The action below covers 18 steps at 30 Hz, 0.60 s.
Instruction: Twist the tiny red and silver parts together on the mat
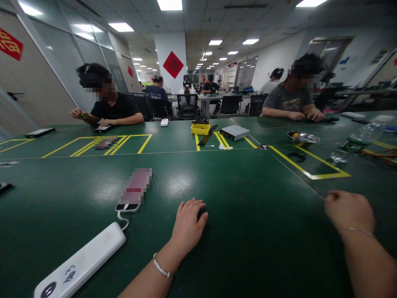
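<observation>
Head view. Table: green, spread out beneath both hands. Left hand: palm down over it, fingers slightly parted, thumb out, gripping nothing; apparently laid there to rest. Right hand: curled, blurred, towards the right edge; whether its fingers clamp anything cannot be told.

Phone: left of the left hand, apart from it, lying flat, mostly masked. Cable: white, plugged into the phone's near end. White device: oblong, slantwise, on the cable's other side; the short lead probably explains why the two lie close.

Tape: yellow outlines, seemingly marking off places. Bowl: metal, beyond the right hand, presumably keeping small pieces together. Bottle: clear, right of the bowl. Yellow box: far middle, black cords heaped in it, likely to contain them. Grey box: right of that, flat. Co-workers: seated across the table, left and right.
</observation>
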Each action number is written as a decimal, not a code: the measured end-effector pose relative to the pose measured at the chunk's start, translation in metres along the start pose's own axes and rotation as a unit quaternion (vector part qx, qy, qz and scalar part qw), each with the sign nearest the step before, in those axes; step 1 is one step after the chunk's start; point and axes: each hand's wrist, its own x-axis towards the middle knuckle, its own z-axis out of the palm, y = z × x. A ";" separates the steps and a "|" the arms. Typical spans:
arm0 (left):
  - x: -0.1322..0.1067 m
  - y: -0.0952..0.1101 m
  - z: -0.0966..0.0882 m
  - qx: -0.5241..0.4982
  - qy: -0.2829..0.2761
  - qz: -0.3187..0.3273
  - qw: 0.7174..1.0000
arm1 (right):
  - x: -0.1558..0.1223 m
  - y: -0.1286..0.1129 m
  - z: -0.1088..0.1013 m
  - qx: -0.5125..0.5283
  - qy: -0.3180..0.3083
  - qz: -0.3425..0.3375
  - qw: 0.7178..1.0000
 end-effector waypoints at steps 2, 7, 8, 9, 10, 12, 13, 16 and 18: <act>0.000 0.001 0.000 -0.043 0.010 -0.012 0.999 | -0.013 -0.059 -0.011 0.060 0.000 -0.071 0.996; -0.001 0.005 0.002 -0.229 -0.026 -0.030 0.973 | -0.078 -0.208 -0.026 0.263 0.011 -0.345 0.901; -0.001 0.005 0.002 -0.257 -0.035 -0.021 0.966 | -0.092 -0.229 -0.027 0.290 0.001 -0.388 0.875; 0.000 0.005 0.002 -0.273 -0.038 -0.010 0.961 | -0.105 -0.245 -0.028 0.310 -0.009 -0.420 0.853; 0.001 0.004 0.002 -0.284 -0.037 -0.002 0.958 | -0.115 -0.257 -0.029 0.326 -0.018 -0.442 0.835; 0.003 0.002 0.001 -0.301 -0.023 0.005 0.953 | -0.128 -0.270 -0.030 0.343 -0.034 -0.463 0.817; 0.004 0.000 0.001 -0.312 -0.014 0.001 0.950 | -0.129 -0.272 -0.031 0.346 -0.038 -0.469 0.812; 0.007 -0.003 0.002 -0.369 -0.016 -0.047 0.928 | -0.112 -0.261 -0.032 0.319 -0.042 -0.494 0.807; 0.008 -0.004 0.003 -0.417 -0.029 -0.089 0.904 | -0.085 -0.237 -0.030 0.266 -0.033 -0.474 0.839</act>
